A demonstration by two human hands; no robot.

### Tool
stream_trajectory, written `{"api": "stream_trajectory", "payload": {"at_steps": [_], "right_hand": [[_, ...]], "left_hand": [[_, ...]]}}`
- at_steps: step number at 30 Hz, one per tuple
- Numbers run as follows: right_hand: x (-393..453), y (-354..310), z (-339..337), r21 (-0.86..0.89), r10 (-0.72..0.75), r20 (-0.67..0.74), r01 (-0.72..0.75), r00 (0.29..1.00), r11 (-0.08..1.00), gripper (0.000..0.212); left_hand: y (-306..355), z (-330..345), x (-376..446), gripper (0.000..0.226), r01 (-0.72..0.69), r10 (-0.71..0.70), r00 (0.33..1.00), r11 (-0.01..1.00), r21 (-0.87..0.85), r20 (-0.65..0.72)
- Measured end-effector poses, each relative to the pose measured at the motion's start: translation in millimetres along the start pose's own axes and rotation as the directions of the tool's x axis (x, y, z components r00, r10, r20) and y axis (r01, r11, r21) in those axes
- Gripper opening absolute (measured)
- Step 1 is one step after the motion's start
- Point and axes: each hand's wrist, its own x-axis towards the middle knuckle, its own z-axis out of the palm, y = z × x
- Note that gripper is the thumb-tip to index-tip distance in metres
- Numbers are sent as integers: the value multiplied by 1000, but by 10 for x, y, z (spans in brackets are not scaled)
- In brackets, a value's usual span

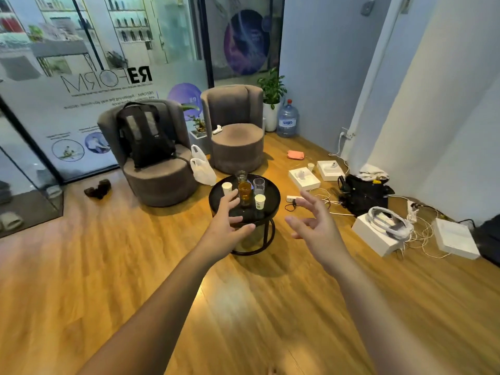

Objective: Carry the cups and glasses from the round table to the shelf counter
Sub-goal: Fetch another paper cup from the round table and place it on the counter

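1. The left hand (223, 228) reaches forward with fingers loosely spread, grasping nothing; in the picture its fingertips overlap the near edge of the table (272, 209).
2. The right hand (315, 226) is raised to the right of the table, fingers splayed and relaxed, grasping nothing.
3. On the table, which is round and black, all the drinkware stands upright, long axes vertical, mouths up.
4. An amber glass (245, 192) stands at the table's centre.
5. A clear glass (259, 185) is right of centre; another clear glass (241, 176) stands at the far edge.
6. One paper cup (227, 188) sits on the table's left side; a second paper cup (259, 201) sits on the near right.
7. The table stands on a wood floor (243, 307) in a small room with pale blue walls.
8. Beyond the table are two grey armchairs; the left one holds a backpack (144, 136). A plastic bag (201, 167) lies between them.
9. Behind the chairs is a glass wall (89, 85) with printed lettering.
10. Right of the table, white boxes (304, 178), cables and a black bag (364, 194) litter the floor.
11. A water jug (287, 119) and a plant (272, 89) stand in the far corner.
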Motion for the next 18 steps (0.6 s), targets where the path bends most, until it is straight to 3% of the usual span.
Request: {"api": "stream_trajectory", "payload": {"at_steps": [4,10,18], "right_hand": [[884,519,147,110,120,8,-120,993,987,69],[2323,1208,296,97,208,52,-212,977,972,57],[3882,2134,595,63,410,7,-410,912,910,35]], "left_hand": [[-432,64,890,94,78,-78,997,997,-6,5],[-972,217,2292,93,190,-191,981,982,17,24],[-1781,467,3879,80,349,-349,937,937,-10,-17]]}}
